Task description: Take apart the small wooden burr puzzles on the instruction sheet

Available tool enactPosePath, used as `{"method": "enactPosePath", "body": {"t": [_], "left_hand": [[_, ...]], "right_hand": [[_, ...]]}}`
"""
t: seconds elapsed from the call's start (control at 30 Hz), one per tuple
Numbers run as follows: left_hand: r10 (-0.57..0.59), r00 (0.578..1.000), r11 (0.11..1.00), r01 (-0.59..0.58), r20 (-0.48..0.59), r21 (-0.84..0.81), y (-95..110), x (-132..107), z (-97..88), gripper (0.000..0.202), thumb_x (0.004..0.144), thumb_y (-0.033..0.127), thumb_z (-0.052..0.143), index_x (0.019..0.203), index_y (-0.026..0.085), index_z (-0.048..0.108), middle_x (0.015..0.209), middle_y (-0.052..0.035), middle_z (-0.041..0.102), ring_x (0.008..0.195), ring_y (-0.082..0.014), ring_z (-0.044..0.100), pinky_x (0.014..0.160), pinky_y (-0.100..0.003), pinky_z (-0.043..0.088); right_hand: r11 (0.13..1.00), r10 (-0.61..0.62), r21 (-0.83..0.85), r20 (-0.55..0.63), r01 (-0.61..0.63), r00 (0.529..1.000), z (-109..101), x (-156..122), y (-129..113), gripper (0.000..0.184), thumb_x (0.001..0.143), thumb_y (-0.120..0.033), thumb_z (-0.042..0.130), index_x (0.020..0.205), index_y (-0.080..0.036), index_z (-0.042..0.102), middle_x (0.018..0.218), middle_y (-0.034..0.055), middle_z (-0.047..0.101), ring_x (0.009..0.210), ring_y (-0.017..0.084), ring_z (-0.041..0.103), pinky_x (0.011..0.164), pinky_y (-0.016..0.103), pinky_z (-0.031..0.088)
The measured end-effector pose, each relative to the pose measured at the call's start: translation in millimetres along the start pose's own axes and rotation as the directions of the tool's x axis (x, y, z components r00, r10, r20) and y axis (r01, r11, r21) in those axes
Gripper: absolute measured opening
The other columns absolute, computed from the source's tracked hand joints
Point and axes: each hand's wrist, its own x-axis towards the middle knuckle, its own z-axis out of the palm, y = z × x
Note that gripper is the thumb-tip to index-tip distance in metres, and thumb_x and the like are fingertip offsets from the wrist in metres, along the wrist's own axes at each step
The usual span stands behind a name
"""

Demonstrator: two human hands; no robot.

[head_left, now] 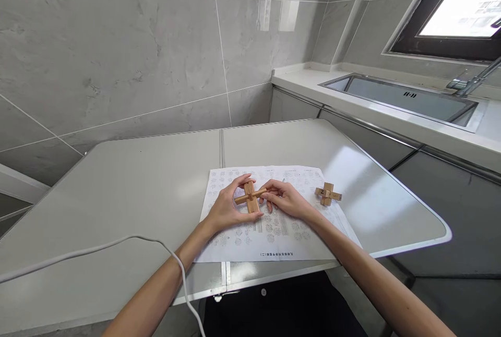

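A wooden burr puzzle (250,196) of crossed pieces is held up over a printed instruction sheet (242,248). My left hand (228,205) grips its flat block by the two ends, thumb below and fingers above. From the other side my right hand (285,199) pinches the tip of the rounded stick that crosses the block. Off to the right, at the edge of the paper, lies a second wooden burr puzzle (327,194) with dark markings; neither hand touches it.
The white folding table (156,180) has a seam down its middle. A white cable (117,241) runs across its left part and over my left forearm. To the right is a counter with a steel sink (395,98) and a tap (473,84). A tiled wall (117,55) stands behind.
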Motion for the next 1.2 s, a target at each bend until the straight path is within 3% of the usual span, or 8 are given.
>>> {"method": "enactPosePath", "body": {"t": [0.33,0.63,0.87,1.0,1.13,1.2], "left_hand": [[0.027,0.999,0.996,-0.024,-0.032,0.092,1,-2,-0.7,0.098,0.068,0.043,0.099,0.151,0.029,0.048,0.141,-0.0126,0.069,0.129,-0.0340,0.068,0.112,-0.057,0.055],[0.059,0.998,0.994,-0.056,-0.027,0.096,-2,0,-3.3,0.097,0.070,0.044,0.099,0.150,0.028,0.047,0.142,-0.0131,0.068,0.130,-0.0348,0.067,0.112,-0.056,0.054],[0.080,0.996,0.976,-0.073,-0.027,0.206,-2,-2,-5.1,0.096,0.072,0.044,0.097,0.152,0.031,0.046,0.146,-0.0111,0.065,0.130,-0.0342,0.065,0.111,-0.054,0.055],[0.022,0.999,0.993,-0.018,-0.028,0.119,-4,-1,-2.8,0.100,0.073,0.043,0.097,0.155,0.032,0.042,0.151,-0.0119,0.060,0.131,-0.0329,0.064,0.113,-0.055,0.053],[-0.132,0.988,0.991,0.132,-0.080,-0.003,-11,1,1.4,0.105,0.074,0.047,0.096,0.158,0.035,0.035,0.157,-0.0148,0.053,0.128,-0.0326,0.066,0.110,-0.059,0.054],[-0.199,0.978,0.975,0.192,-0.060,-0.108,-15,1,2.7,0.099,0.081,0.049,0.091,0.159,0.035,0.032,0.153,-0.0155,0.057,0.127,-0.0322,0.069,0.112,-0.061,0.052]], "right_hand": [[0.993,-0.016,-0.115,-0.042,0.011,0.999,5,-2,1,0.025,0.104,-0.048,0.065,0.102,-0.023,0.067,0.076,0.0013,0.073,0.066,0.018,0.071,0.070,0.032,0.054],[1.000,0.008,-0.011,0.030,-0.007,1.000,-1,-3,-8,0.024,0.100,-0.046,0.070,0.104,-0.022,0.072,0.091,0.0037,0.076,0.064,0.016,0.066,0.065,0.031,0.053],[0.999,0.036,-0.033,0.048,-0.035,0.998,0,-4,-7,0.021,0.100,-0.044,0.070,0.102,-0.023,0.069,0.084,0.0017,0.075,0.067,0.017,0.069,0.066,0.030,0.051],[0.998,0.047,-0.043,0.022,-0.046,0.999,1,-3,-7,0.023,0.100,-0.046,0.071,0.102,-0.023,0.068,0.078,0.0004,0.073,0.066,0.018,0.071,0.067,0.031,0.052],[0.999,0.037,0.000,-0.057,-0.037,0.998,2,-1,-5,0.027,0.100,-0.049,0.071,0.099,-0.022,0.065,0.083,0.0013,0.075,0.062,0.016,0.070,0.062,0.030,0.050],[0.999,0.028,0.020,-0.090,-0.027,0.996,2,0,-5,0.028,0.101,-0.050,0.069,0.100,-0.022,0.064,0.078,0.0002,0.073,0.061,0.017,0.070,0.062,0.030,0.050]]}}
